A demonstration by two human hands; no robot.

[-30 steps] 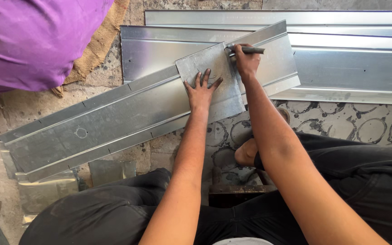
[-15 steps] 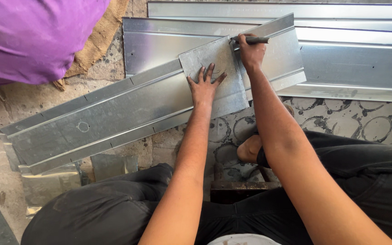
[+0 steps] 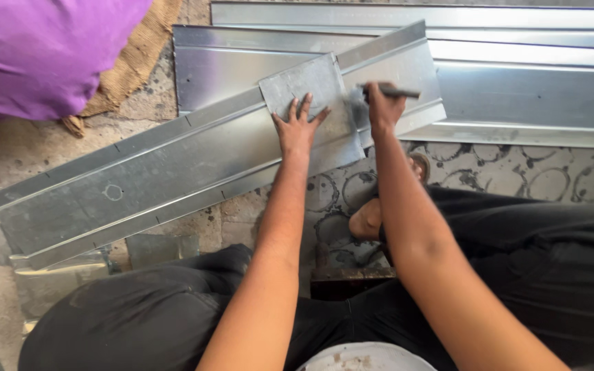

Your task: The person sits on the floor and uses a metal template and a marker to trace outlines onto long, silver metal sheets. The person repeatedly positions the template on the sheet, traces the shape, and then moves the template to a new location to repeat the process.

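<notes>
A long grey metal channel lies slantwise on the floor in front of me. A small rectangular metal piece rests across it. My left hand lies flat on that piece, fingers spread, pressing it down. My right hand grips a dark pen-like marker at the small piece's right edge, its tip against the channel's surface.
Two more long metal sheets lie behind, at the top right. A purple cloth and a strip of burlap fill the upper left. My legs in dark trousers and one bare foot rest on the patterned floor.
The view has shifted slightly. My right hand with the marker has slid down along the small piece's right edge. The left hand stays pressed on the piece.
</notes>
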